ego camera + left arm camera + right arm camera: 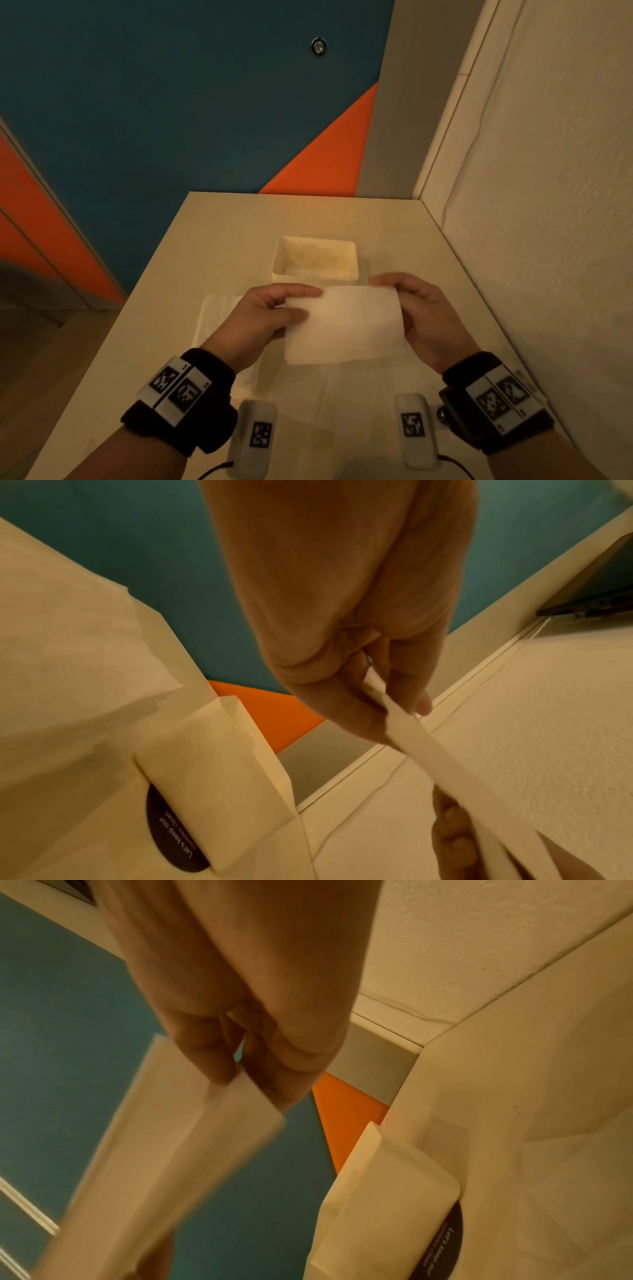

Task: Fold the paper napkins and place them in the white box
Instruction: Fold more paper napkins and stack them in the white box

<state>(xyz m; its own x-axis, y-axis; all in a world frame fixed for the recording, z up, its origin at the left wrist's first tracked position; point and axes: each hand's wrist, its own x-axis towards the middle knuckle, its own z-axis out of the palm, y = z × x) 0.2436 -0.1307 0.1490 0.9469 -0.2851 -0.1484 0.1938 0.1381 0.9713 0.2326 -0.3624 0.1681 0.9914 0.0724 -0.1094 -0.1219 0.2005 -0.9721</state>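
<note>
Both my hands hold one folded white napkin (pixel 346 325) in the air above the table, just in front of the white box (pixel 278 263). My left hand (pixel 310 303) pinches its left edge between thumb and fingers, and the left wrist view shows that pinch on the napkin (pixel 445 756) from the left hand (pixel 394 704). At the upper right corner my right hand (pixel 394 291) pinches it; the right wrist view shows the right hand (pixel 240 1080) on the blurred napkin (pixel 171 1150). Pale paper lies inside the box.
A stack of flat white napkins (pixel 212 315) lies on the table (pixel 222 240) left of my left hand. Another flat sheet (pixel 342 397) lies under the held napkin. A textured wall (pixel 548 240) borders the table's right edge. The box (pixel 219 764) stands on a black round sticker (pixel 171 831).
</note>
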